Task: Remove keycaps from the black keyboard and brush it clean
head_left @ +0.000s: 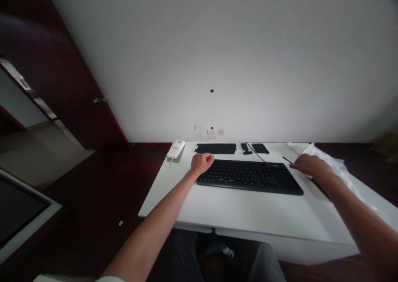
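A black keyboard [248,176] lies on the white table, its surface dotted with small pale marks where keycaps seem to be off. My left hand [202,163] is closed with curled fingers at the keyboard's upper left corner; whatever it may hold is hidden. To the right of the keyboard, my right hand [311,166] pinches a thin dark stick-like tool [287,160] just above or on the table. Behind the keyboard, black keycaps sit in blocks: a wide block [217,148], a small group [245,147] and a number-pad block [260,148].
A white box-like device [175,149] with a short strap lies at the table's back left. Crumpled clear plastic [332,164] covers part of the right side, near a dark flat object [319,188] under my right forearm. Wall sockets [215,132] sit behind the table [248,215].
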### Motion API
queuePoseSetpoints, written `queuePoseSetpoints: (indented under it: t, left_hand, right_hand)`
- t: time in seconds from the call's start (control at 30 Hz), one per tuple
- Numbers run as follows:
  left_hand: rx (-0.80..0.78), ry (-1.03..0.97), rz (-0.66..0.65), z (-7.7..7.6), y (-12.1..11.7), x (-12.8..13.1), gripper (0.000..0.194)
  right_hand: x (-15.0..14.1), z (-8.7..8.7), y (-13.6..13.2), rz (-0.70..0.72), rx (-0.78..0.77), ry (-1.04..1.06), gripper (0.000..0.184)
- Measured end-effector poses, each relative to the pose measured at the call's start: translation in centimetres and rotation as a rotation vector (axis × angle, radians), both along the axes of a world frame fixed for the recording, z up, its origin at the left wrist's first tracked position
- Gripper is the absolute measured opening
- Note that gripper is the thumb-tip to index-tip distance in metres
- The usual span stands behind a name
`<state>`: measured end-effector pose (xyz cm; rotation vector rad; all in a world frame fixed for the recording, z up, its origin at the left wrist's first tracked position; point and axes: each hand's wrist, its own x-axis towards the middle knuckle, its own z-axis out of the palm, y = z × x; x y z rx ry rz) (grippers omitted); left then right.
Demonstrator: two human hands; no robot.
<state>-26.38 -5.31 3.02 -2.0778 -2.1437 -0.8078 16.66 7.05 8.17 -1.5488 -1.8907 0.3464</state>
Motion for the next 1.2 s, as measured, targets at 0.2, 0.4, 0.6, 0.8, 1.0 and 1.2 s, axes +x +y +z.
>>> queuePoseSetpoints:
  t: [0.2, 0.4, 0.6, 0.8, 1.0, 1.2]
  left_hand:
    - [-0.022, -0.076, 0.149, -0.8, -0.4, -4.9, 0.049]
    - [-0.08, -0.065, 0.123, -2.1, 0.7, -5.0, 0.052]
    - [-0.125, -0.206, 0.156, -2.8, 1.7, -6.1, 0.065]
    - [-0.048, -0.411, 0.111, -3.2, 2.3, -6.8, 0.073]
    - [-0.069, -0.482, 0.106, -3.1, 2.4, -6.9, 0.071]
    - [-0.065, -0.505, 0.081, -3.0, 2.3, -6.9, 0.068]
  right_hand:
    - [-5.2, 1.8, -0.4, 0.113, -0.134, -0.029, 0.017]
    - [-19.2, 1.5, -5.0, 0.689, -0.19, 0.493, 0.042]
    - [-28.3, -3.5, -6.8, 0.765, -0.218, 0.626, 0.035]
    - [-29.2, -5.8, -7.1, 0.644, -0.115, 0.716, 0.031]
    - [-29.1, -6.2, -9.4, 0.676, -0.132, 0.637, 0.023]
    - [-29.2, -6.0, -10.7, 0.874, -0.212, 0.496, 0.02]
